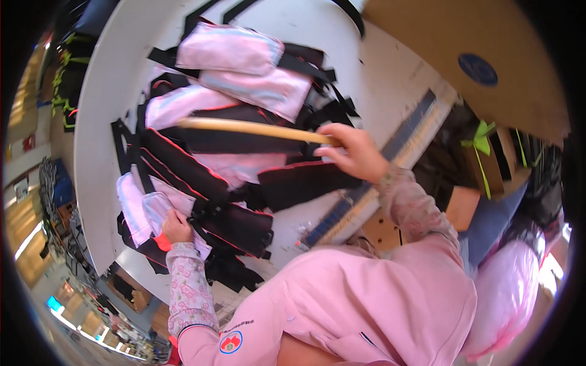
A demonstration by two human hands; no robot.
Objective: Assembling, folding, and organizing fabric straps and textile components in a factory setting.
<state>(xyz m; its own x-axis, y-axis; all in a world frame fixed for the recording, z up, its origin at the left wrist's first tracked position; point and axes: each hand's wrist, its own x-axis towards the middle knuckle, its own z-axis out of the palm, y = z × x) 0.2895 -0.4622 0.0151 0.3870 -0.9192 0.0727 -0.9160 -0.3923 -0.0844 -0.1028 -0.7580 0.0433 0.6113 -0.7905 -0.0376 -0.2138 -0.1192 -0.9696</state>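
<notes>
Pink jacket [378, 287] nearest the camera, both hands out over heaped cloth pieces on the white worktop [336, 58].
Right hand [354, 149] grasps one end of a yellowish stick [250, 127], which reaches leftward across the pile of black, red-edged pieces [305, 185] and pale pink-and-blue ones [231, 49]. Left hand [176, 227] is on a pale piece [157, 206] at the pile's lower left; whether it grips or only presses, I cannot tell.
</notes>
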